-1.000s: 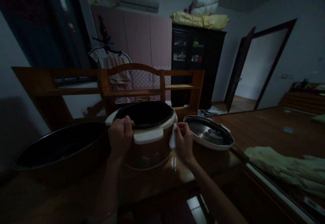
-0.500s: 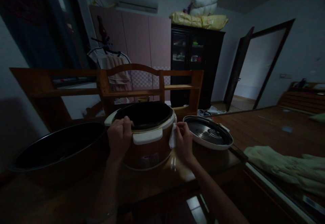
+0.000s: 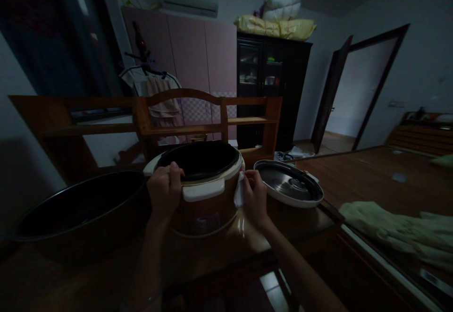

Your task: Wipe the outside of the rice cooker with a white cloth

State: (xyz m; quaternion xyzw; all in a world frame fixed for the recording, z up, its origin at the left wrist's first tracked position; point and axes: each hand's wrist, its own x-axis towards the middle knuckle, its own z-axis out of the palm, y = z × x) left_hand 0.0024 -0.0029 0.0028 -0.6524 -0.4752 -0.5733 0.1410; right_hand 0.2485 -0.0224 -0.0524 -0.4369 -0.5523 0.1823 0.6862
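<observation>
A round rice cooker (image 3: 208,208) with a dark inside and pale handles stands upright on the wooden desk (image 3: 198,260). My left hand (image 3: 164,189) is closed over its rim at the near left, thumb on top. At the cooker's right side, my right hand (image 3: 254,196) pinches a white cloth (image 3: 239,191) that rests against the outer wall. The cooker's round lid (image 3: 290,184) lies inner side up, just right of my right hand. To the left sits a large dark pot (image 3: 85,208), open at the top.
Behind the cooker rises a wooden shelf frame (image 3: 184,130). On the right is a broad wooden surface (image 3: 364,175) with a pale green cloth (image 3: 382,227) on it. Farther back stand pink wardrobes (image 3: 191,57), a dark cabinet (image 3: 293,80) and an open door (image 3: 331,95).
The view has shifted very slightly. Both hands keep nearly the same places on the cooker, and the cloth stays in my right hand.
</observation>
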